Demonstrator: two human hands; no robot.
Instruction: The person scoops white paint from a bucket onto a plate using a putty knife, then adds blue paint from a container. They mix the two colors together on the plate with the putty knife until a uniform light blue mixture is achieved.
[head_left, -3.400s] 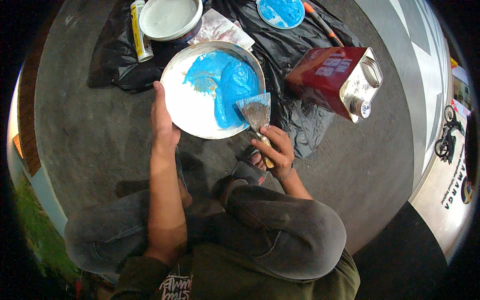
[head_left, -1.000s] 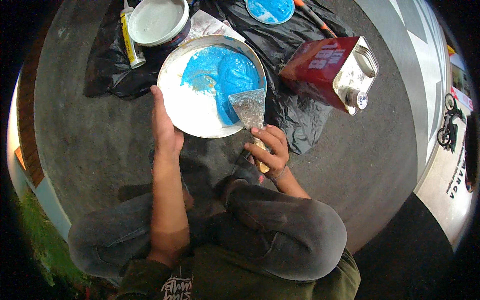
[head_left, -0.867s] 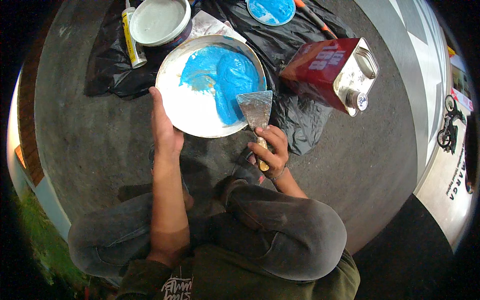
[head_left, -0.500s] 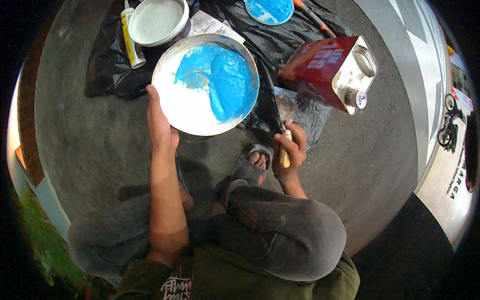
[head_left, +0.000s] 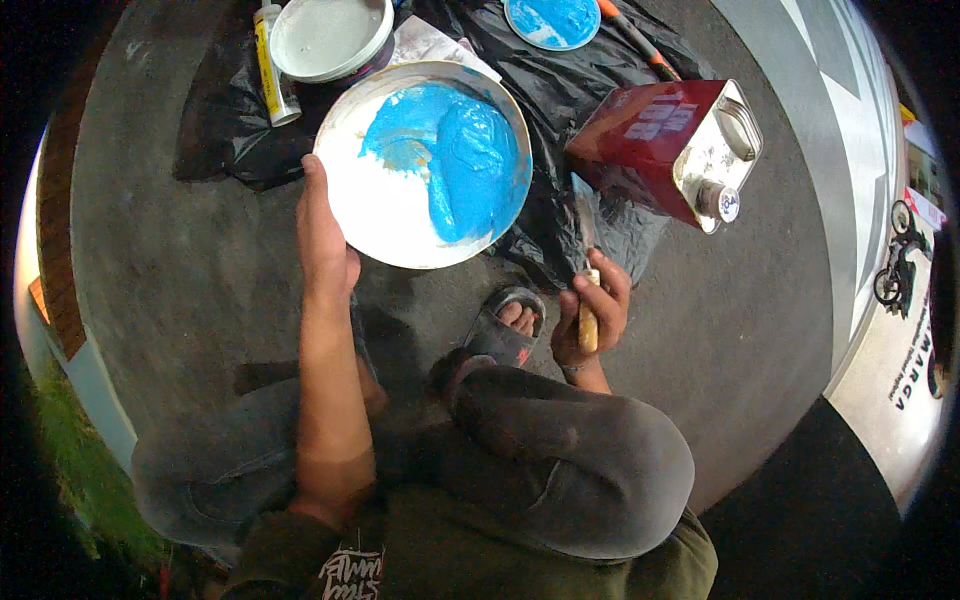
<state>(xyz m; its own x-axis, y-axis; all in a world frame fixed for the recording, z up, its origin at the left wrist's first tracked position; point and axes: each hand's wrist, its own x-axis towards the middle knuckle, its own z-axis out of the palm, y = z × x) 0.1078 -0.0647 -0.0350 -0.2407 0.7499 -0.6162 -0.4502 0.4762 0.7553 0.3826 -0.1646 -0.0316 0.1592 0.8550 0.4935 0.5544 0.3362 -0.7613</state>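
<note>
My left hand (head_left: 325, 230) grips the left rim of a round white bowl (head_left: 375, 215), thumb on the edge and fingers underneath. Thick blue paste (head_left: 475, 170) covers the bowl's upper and right side, with a duller beige smear near its middle. In my right hand (head_left: 605, 315) is a putty knife (head_left: 588, 325), held by its wooden handle with the blade pointing up and away from me. The blade is seen nearly edge-on, with some blue at its tip. It is apart from the bowl, just left of a dark red metal can (head_left: 640, 135).
A black plastic sheet (head_left: 530, 75) lies on the grey ground. On it are a white tub (head_left: 325, 40), a yellow-labelled sealant cartridge (head_left: 270, 70), a blue-smeared round lid (head_left: 553, 20) and an orange-and-black handle (head_left: 640, 40). My sandalled foot (head_left: 510, 325) is below the bowl.
My right hand has shifted slightly right and turned the putty knife, so its blade shows edge-on instead of flat. The bowl stays in my left hand; the whole view has shifted a little.
</note>
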